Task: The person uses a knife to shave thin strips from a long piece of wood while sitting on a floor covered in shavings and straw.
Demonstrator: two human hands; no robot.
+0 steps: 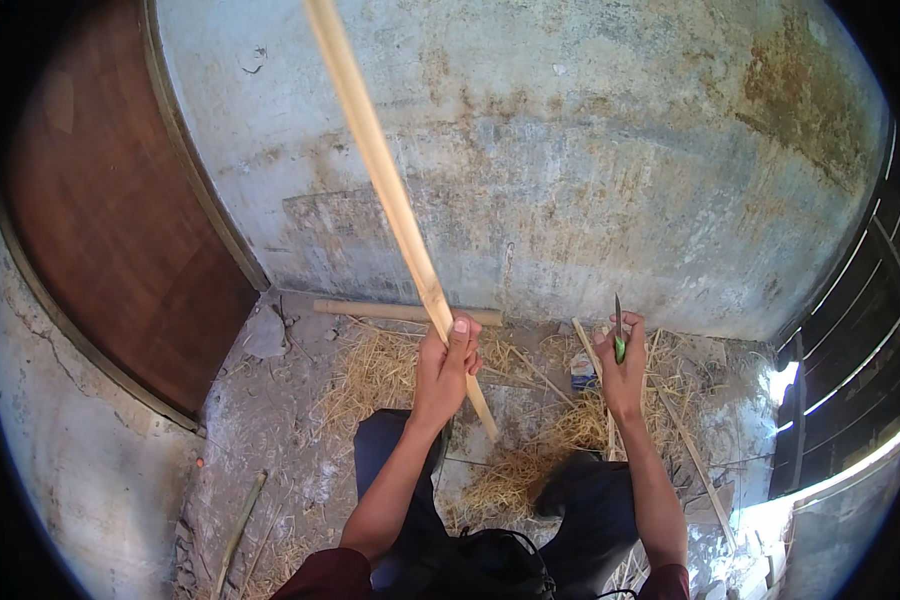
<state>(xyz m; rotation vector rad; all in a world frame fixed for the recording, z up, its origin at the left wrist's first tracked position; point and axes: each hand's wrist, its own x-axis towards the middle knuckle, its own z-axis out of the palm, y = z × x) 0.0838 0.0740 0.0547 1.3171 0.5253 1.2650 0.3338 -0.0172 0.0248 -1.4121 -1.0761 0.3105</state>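
My left hand (pixel 444 378) is closed around a long, pale bamboo strip (pixel 388 195). It slants from the top of the view down past my fist, its lower end between my knees, with a node just above my grip. To the right, apart from the strip, my right hand (pixel 622 378) grips a knife (pixel 620 346) with a green handle. The dark, narrow blade points up and away from me. Part of the handle is hidden by my fingers.
Pale shavings (pixel 370 378) litter the floor around my legs. A bamboo pole (pixel 370 311) lies along the stained wall (pixel 530 180). By my right hand is a small blue box (pixel 582 376). Thin strips (pixel 695 455) lie at right, a stick (pixel 238 535) at left, beside a brown door (pixel 120 200).
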